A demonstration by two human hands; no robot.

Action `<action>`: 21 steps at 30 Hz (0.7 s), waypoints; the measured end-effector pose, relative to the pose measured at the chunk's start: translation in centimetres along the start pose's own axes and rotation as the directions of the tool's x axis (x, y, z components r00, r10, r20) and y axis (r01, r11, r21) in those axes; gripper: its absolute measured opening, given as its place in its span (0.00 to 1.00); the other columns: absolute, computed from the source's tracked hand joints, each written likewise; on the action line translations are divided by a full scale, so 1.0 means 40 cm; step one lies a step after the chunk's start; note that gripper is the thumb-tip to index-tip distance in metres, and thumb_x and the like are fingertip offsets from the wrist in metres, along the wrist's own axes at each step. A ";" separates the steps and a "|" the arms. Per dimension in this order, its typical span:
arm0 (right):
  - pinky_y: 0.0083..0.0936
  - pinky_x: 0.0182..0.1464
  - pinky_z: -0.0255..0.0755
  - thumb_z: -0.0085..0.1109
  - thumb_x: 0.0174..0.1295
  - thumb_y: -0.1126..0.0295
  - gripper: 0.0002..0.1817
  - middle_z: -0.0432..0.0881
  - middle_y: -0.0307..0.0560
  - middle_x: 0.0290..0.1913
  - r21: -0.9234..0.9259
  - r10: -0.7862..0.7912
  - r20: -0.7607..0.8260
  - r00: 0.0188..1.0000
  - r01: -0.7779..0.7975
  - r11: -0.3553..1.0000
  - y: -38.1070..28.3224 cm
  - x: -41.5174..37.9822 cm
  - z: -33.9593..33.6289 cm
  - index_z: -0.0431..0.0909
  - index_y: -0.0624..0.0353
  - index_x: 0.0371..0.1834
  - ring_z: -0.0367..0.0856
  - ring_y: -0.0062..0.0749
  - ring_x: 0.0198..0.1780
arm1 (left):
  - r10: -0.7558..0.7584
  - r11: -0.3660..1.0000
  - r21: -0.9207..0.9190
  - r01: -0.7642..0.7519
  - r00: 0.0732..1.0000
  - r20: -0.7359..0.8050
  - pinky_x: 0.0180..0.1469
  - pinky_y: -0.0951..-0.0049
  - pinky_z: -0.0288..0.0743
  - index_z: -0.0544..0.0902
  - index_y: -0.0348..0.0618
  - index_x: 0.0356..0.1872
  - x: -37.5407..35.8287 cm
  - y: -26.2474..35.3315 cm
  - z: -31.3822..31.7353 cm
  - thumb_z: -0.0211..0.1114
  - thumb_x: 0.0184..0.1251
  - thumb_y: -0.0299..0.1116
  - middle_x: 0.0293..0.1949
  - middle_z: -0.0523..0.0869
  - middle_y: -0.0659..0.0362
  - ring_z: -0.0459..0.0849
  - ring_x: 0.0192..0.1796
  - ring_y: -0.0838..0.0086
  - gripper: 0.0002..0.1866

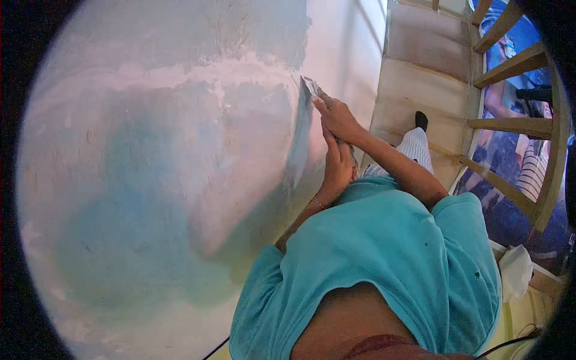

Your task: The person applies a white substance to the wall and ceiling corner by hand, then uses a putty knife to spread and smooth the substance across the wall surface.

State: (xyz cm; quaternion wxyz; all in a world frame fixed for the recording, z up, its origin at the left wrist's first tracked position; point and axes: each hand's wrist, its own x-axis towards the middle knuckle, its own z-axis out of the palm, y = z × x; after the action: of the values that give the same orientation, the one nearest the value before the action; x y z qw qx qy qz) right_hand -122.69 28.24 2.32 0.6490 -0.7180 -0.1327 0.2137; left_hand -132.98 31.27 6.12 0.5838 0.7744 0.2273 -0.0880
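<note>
My right hand is closed around a putty knife, its blade against the wall at the edge of a whitish filler streak. Just below, my left hand is raised close under the right wrist. Its fingers are bent around something greyish that my hand and sleeve mostly hide; I cannot make out what it is. The wall fills the left side, patched in white, pink and blue-grey. A shadow from my arms falls on it.
Wooden stairs run along the right, with my dark-socked foot on one tread. Beyond them stands a wooden railing. A person in a striped garment shows through it. A white bag-like thing lies at lower right.
</note>
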 end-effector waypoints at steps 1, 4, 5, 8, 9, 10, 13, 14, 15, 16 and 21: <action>0.40 0.47 0.63 0.35 0.61 0.56 0.26 0.72 0.71 0.38 0.004 -0.028 -0.026 0.999 0.028 1.000 0.003 -0.007 0.011 0.60 0.67 0.54 0.71 0.59 0.42 | 0.118 0.991 0.070 -0.116 0.993 -0.021 0.09 0.75 0.60 0.29 0.47 0.61 0.008 -0.018 -0.004 0.38 0.65 0.38 0.22 0.70 0.54 0.65 0.09 0.74 0.32; 0.40 0.46 0.63 0.34 0.61 0.55 0.27 0.72 0.70 0.36 0.040 -0.058 -0.086 0.995 0.062 0.997 0.006 0.000 0.018 0.60 0.68 0.53 0.71 0.58 0.41 | 0.313 0.934 0.192 -0.301 0.949 -0.034 0.08 0.76 0.59 0.30 0.48 0.61 0.045 -0.057 -0.009 0.38 0.65 0.38 0.22 0.69 0.56 0.65 0.09 0.75 0.31; 0.40 0.46 0.63 0.34 0.61 0.55 0.27 0.72 0.70 0.36 0.050 -0.018 -0.071 0.997 0.021 0.999 -0.001 0.012 0.003 0.60 0.69 0.53 0.71 0.58 0.42 | 0.282 0.946 0.176 -0.273 0.959 -0.027 0.08 0.76 0.59 0.31 0.48 0.61 0.045 -0.059 -0.006 0.38 0.65 0.38 0.21 0.68 0.56 0.64 0.09 0.75 0.31; 0.40 0.46 0.63 0.35 0.61 0.55 0.28 0.72 0.69 0.36 0.023 0.001 -0.069 0.998 0.001 1.000 0.008 0.043 0.000 0.61 0.70 0.52 0.71 0.58 0.42 | 0.005 1.000 0.017 -0.006 0.999 0.046 0.09 0.76 0.58 0.31 0.48 0.61 0.038 0.045 -0.010 0.37 0.65 0.38 0.20 0.67 0.56 0.63 0.09 0.76 0.30; 0.39 0.46 0.63 0.35 0.61 0.55 0.28 0.73 0.69 0.36 0.004 0.021 -0.041 0.999 -0.021 1.000 -0.003 0.033 -0.006 0.61 0.71 0.52 0.71 0.58 0.42 | 0.055 0.998 0.030 -0.057 0.997 0.049 0.09 0.76 0.58 0.31 0.48 0.61 0.038 0.034 -0.010 0.37 0.66 0.38 0.20 0.67 0.57 0.63 0.09 0.77 0.30; 0.39 0.46 0.63 0.35 0.60 0.55 0.28 0.73 0.69 0.37 -0.015 0.042 -0.016 0.999 -0.043 0.999 -0.011 0.031 -0.009 0.61 0.71 0.52 0.71 0.58 0.42 | 0.066 0.998 -0.016 -0.065 0.996 0.052 0.09 0.77 0.59 0.31 0.48 0.61 0.035 0.032 -0.006 0.37 0.66 0.38 0.19 0.66 0.57 0.62 0.09 0.77 0.30; 0.38 0.48 0.62 0.35 0.60 0.56 0.27 0.72 0.69 0.40 0.035 0.044 -0.083 0.996 -0.042 0.999 0.021 0.003 0.003 0.62 0.70 0.52 0.70 0.58 0.45 | -0.015 0.995 -0.096 0.027 0.993 0.119 0.09 0.77 0.59 0.31 0.48 0.61 0.017 0.037 -0.002 0.37 0.66 0.37 0.20 0.66 0.57 0.62 0.09 0.77 0.30; 0.38 0.49 0.62 0.36 0.60 0.56 0.27 0.71 0.69 0.41 0.066 0.081 -0.073 0.994 -0.076 0.995 0.034 0.002 0.007 0.62 0.70 0.52 0.69 0.57 0.46 | -0.059 0.991 -0.111 0.076 0.987 0.152 0.09 0.77 0.60 0.30 0.48 0.61 0.015 0.035 -0.006 0.37 0.66 0.37 0.20 0.67 0.57 0.62 0.09 0.77 0.30; 0.38 0.50 0.61 0.36 0.60 0.56 0.27 0.71 0.69 0.42 0.096 0.117 -0.064 0.991 -0.111 0.989 0.048 0.005 0.008 0.62 0.69 0.52 0.69 0.57 0.46 | -0.063 0.993 -0.087 0.078 0.985 0.163 0.09 0.77 0.60 0.30 0.48 0.61 0.019 0.028 -0.008 0.37 0.66 0.37 0.22 0.67 0.56 0.62 0.09 0.77 0.30; 0.37 0.51 0.61 0.36 0.60 0.56 0.27 0.70 0.69 0.43 0.125 0.153 -0.058 0.987 -0.145 0.982 0.061 0.009 0.008 0.62 0.69 0.52 0.69 0.56 0.47 | -0.067 0.995 -0.064 0.079 0.982 0.177 0.10 0.77 0.60 0.30 0.47 0.61 0.026 0.017 -0.010 0.37 0.66 0.36 0.23 0.68 0.55 0.63 0.09 0.77 0.30; 0.36 0.51 0.61 0.37 0.60 0.55 0.27 0.70 0.69 0.43 0.094 0.099 -0.048 0.994 -0.094 0.991 0.026 -0.024 0.002 0.62 0.68 0.53 0.69 0.55 0.47 | 0.045 0.999 -0.023 -0.042 0.988 0.147 0.11 0.77 0.63 0.30 0.46 0.61 0.004 0.020 -0.012 0.38 0.65 0.34 0.33 0.69 0.49 0.67 0.12 0.75 0.31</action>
State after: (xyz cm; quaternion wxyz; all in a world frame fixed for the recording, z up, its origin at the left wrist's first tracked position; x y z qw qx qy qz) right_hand -123.66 27.72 1.42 0.6735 -0.6984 -0.0707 0.2316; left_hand -132.52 31.58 6.90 0.6084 0.7649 0.1674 -0.1299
